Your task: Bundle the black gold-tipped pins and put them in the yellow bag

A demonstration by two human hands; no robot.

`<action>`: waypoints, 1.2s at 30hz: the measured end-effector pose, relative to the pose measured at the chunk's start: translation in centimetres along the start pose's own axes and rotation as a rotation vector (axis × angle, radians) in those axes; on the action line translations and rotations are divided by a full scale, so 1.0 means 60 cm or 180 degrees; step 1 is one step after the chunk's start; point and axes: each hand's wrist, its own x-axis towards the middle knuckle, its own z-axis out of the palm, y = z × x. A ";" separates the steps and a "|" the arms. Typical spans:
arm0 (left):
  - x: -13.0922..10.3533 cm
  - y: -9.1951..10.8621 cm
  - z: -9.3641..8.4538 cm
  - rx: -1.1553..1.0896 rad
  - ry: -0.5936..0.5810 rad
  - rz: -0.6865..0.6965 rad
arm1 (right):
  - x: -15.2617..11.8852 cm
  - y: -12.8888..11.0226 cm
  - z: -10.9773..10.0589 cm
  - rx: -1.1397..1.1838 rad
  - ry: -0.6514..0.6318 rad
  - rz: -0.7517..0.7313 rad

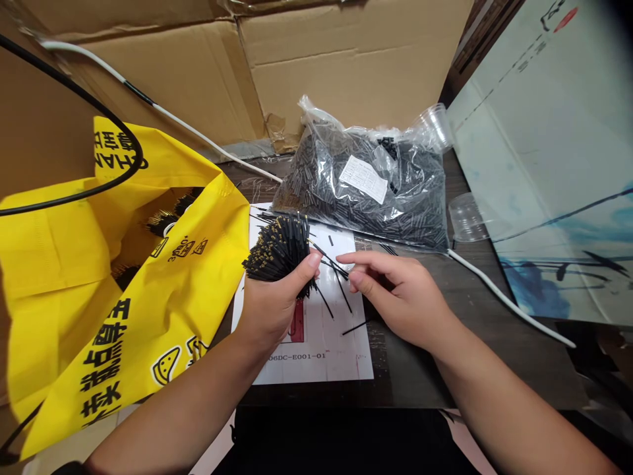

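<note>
My left hand [274, 300] is wrapped round a thick bundle of short black wires [277, 247], many with gold-coloured metal tips facing up and left. A few wires stick out of the bundle to the right, across the left thumb. At their far ends is my right hand [390, 290], its thumb and fingers closed about a thin black wire [332, 262]. Under both hands lies a white printed sheet [341, 363] with a red figure partly covered by the left hand. A loose black wire [356, 326] rests on the sheet.
Behind the hands lies a clear plastic bag [316, 178] of small black tubes with a white label. Clear plastic cups [469, 218] are beside it. A yellow bag [198, 297] holding more wire bundles stands left. Cardboard boxes [346, 59] and a white cable [198, 135] are behind.
</note>
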 end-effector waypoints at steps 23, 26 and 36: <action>0.013 0.025 -0.006 -0.0421 -0.0167 -0.0264 | 0.008 -0.006 -0.031 -0.0434 -0.0149 -0.0132; 0.014 0.025 -0.007 -0.0286 -0.0324 -0.0211 | 0.009 -0.005 -0.032 -0.0454 -0.0205 -0.0161; 0.010 0.018 -0.017 0.0253 -0.0574 -0.0048 | 0.008 -0.007 -0.034 -0.0263 -0.0297 -0.0066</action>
